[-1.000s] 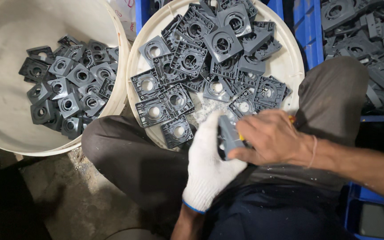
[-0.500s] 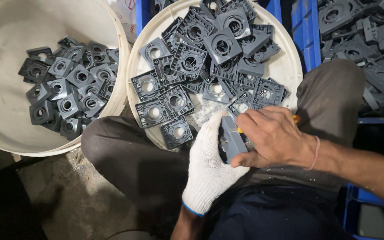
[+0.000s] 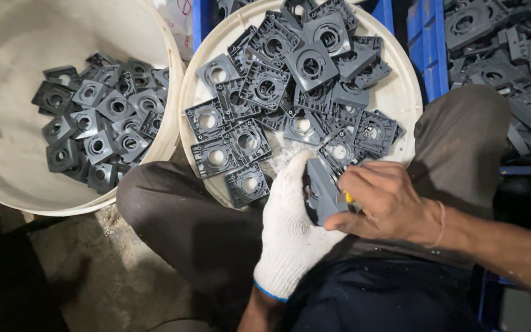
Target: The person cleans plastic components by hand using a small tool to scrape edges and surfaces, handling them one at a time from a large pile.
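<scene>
My left hand [image 3: 290,233], in a white knit glove, grips a grey square plastic part [image 3: 322,192] held on edge above my lap. My bare right hand [image 3: 383,200] is closed around a small tool with a yellow-orange bit [image 3: 347,198] and presses it against that part's edge. Just beyond both hands, a round white tray [image 3: 401,98] carries a heap of the same grey square parts with round centre holes [image 3: 265,86].
A large white bucket [image 3: 7,160] at the left holds several grey parts [image 3: 96,129]. A blue crate [image 3: 428,55] at the upper right is piled with more grey parts [image 3: 499,43]. My knees flank the tray; concrete floor [image 3: 93,270] lies lower left.
Both hands stay together on the grey part. The right hand has shifted slightly along the part's edge, and the part has turned a little in the glove.
</scene>
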